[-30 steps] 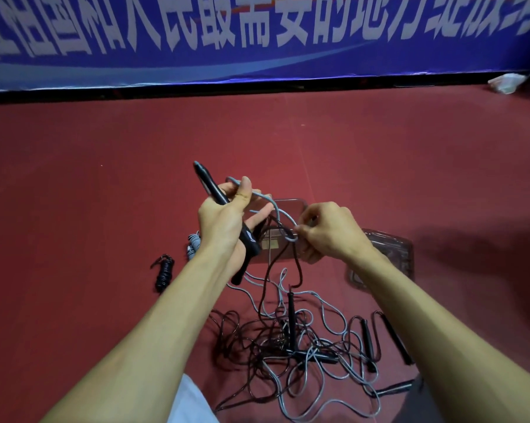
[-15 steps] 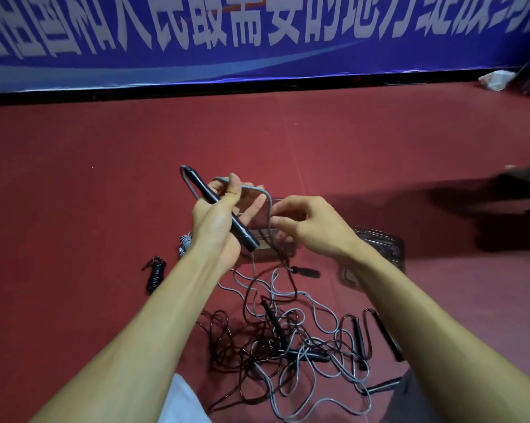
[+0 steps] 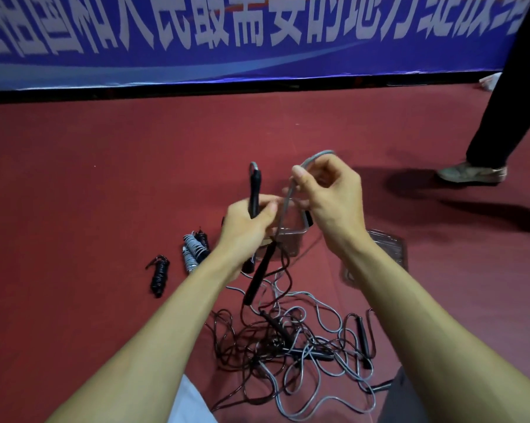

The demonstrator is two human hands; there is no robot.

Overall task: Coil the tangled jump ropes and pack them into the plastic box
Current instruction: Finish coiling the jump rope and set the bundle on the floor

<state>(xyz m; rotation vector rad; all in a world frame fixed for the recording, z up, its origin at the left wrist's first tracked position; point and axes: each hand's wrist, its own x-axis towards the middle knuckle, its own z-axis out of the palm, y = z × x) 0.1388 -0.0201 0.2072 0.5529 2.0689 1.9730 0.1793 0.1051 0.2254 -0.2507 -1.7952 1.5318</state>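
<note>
1. Jump ropes [image 3: 303,346] lie tangled on the near floor. The plastic box [image 3: 288,242] sits just beyond the hands.
2. The left hand [image 3: 245,227] clenches a black handle [image 3: 254,193], upright.
3. The right hand [image 3: 330,196] pinches the grey cord [image 3: 326,152]. It has risen from beside the left hand, drawing up a loop.
4. This suggests coiling has begun. Two finished coils [image 3: 193,248] wait left, unpacked.

Head-worn view, angled down, close above floor [image 3: 105,178]
</note>
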